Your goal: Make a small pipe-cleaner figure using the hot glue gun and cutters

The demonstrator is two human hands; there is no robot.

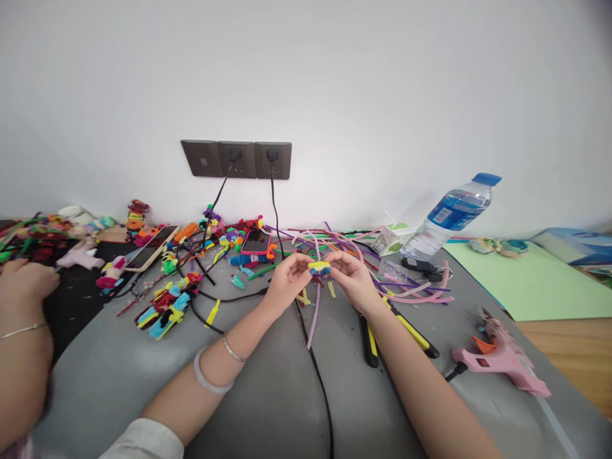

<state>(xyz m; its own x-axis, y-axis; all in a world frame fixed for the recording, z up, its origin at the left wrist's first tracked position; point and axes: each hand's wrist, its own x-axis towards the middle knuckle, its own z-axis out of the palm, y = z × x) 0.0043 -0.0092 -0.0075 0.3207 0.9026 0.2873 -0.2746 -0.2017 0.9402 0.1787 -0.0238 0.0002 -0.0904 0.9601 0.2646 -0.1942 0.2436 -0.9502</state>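
Both my hands meet over the middle of the grey table point(268, 408). My left hand point(287, 280) and my right hand point(351, 277) pinch a small yellow and blue pipe-cleaner piece point(319, 268) between their fingertips. A lilac pipe cleaner point(314, 312) hangs down from under the hands. Beneath my right forearm lie black and yellow pliers point(382, 331). Several loose pink, purple and green pipe cleaners point(411, 290) are spread just behind the right hand.
A pink glue gun point(502, 360) lies at the right, near a green sheet point(535, 284). A water bottle point(449, 217) leans at the back. Two phones point(150, 247) point(255, 242), cables and finished colourful figures point(165, 309) crowd the left. Another person's hand point(23, 284) rests at far left.
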